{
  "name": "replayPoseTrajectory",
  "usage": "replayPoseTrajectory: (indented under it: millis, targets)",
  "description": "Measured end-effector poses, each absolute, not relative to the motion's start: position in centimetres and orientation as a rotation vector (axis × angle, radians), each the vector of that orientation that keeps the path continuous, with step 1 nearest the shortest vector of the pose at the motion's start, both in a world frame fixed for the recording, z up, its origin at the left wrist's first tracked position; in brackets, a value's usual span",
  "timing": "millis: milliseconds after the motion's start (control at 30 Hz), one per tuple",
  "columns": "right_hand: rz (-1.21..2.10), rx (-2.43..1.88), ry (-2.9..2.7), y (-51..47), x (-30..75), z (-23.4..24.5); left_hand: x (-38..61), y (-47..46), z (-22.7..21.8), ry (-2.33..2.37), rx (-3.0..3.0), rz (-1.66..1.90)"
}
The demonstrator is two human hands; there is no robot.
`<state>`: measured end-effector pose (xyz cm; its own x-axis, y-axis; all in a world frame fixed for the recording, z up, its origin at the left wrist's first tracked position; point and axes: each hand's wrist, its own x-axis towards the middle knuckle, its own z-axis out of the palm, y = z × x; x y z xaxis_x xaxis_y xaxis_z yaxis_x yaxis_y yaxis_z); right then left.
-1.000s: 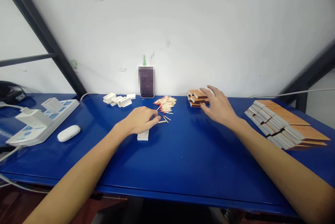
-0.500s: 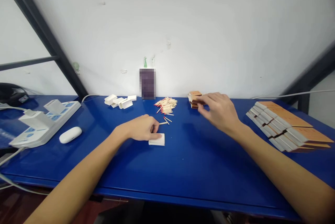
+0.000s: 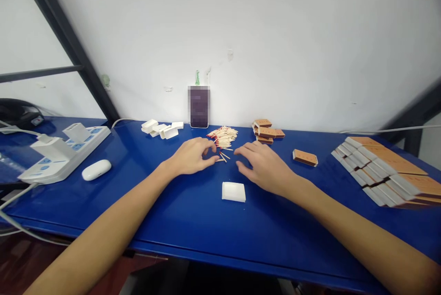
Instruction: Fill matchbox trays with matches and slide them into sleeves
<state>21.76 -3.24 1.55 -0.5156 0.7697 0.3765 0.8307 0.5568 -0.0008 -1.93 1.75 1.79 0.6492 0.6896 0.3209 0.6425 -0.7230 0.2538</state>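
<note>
My left hand (image 3: pixel 198 155) is open at the near left side of a pile of red-tipped matches (image 3: pixel 224 137), its fingers curved and apart. A few loose matches (image 3: pixel 223 156) lie between my two hands, close to the left fingertips; whether they touch cannot be made out. My right hand (image 3: pixel 260 164) is also open, with nothing in it, to the right of these matches. Below both hands a white matchbox tray (image 3: pixel 234 191) lies on the blue table. A single orange matchbox sleeve (image 3: pixel 305 157) rests to the right of my right hand.
Several white trays (image 3: pixel 161 129) lie at the back left. A small heap of orange matchbox sleeves (image 3: pixel 267 132) sits at the back. Stacked matchboxes (image 3: pixel 392 168) stand far right. A power strip (image 3: pixel 65 155) and white earphone case (image 3: pixel 97 170) are left; a phone (image 3: pixel 200 106) leans on the wall.
My left hand has let go of the white tray and moved up to the matches. My right hand has left the sleeve heap and come toward the matches. A single sleeve now shows at right.
</note>
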Motion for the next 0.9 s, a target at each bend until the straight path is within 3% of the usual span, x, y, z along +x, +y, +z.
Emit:
replayPoseTrajectory:
  millis: [367, 767, 900]
  targets:
    - [-0.162, -1.492, -2.535, -0.4, 19.8, -0.2, -2.1, 2.7, 0.1, 0.941, 2.684, 0.537]
    - [0.245, -1.186, -2.492, -1.2, 20.5, -0.8, -1.4, 2.0, 0.1, 0.942, 2.621, 0.606]
    - [0.305, -1.214, -2.492, -2.8, 20.8, -0.1, -0.7, 0.8, 0.7, 0.962, 2.72, 0.461]
